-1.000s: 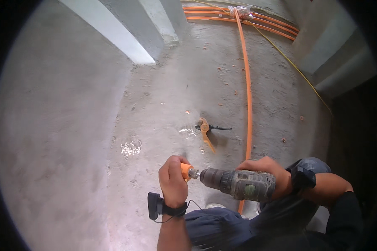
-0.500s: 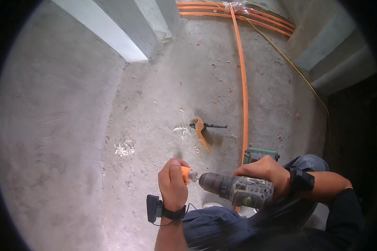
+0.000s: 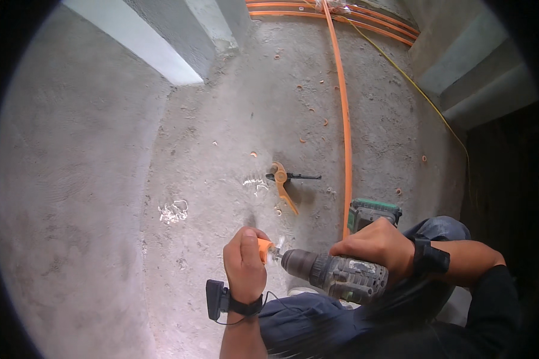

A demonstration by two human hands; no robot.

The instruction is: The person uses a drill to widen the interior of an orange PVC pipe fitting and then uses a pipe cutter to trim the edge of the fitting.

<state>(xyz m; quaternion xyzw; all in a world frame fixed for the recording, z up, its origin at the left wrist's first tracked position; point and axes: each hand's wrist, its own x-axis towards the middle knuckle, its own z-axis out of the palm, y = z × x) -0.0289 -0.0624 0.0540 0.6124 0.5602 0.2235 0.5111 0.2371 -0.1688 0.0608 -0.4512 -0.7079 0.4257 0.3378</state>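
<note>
My right hand (image 3: 374, 245) grips a dusty grey cordless drill (image 3: 335, 274) that lies level, its chuck pointing left. My left hand (image 3: 244, 264) is closed round a short orange piece (image 3: 263, 249) held against the drill's tip; white shavings show at the contact. A small black device is strapped to my left wrist (image 3: 217, 299). I crouch over a bare concrete floor (image 3: 221, 149), knees in dark blue trousers below the drill.
An orange pipe cutter (image 3: 283, 185) with a black handle lies on the floor ahead. A long orange conduit (image 3: 343, 119) runs away to more orange pipes at the wall. A green battery pack (image 3: 372, 212) sits behind my right hand. White shavings (image 3: 172, 211) lie left. A yellow cable (image 3: 425, 102) runs right.
The view has tilted down a little, so the floor things sit higher. The green battery pack came into sight behind my right hand. Both hands keep the same hold.
</note>
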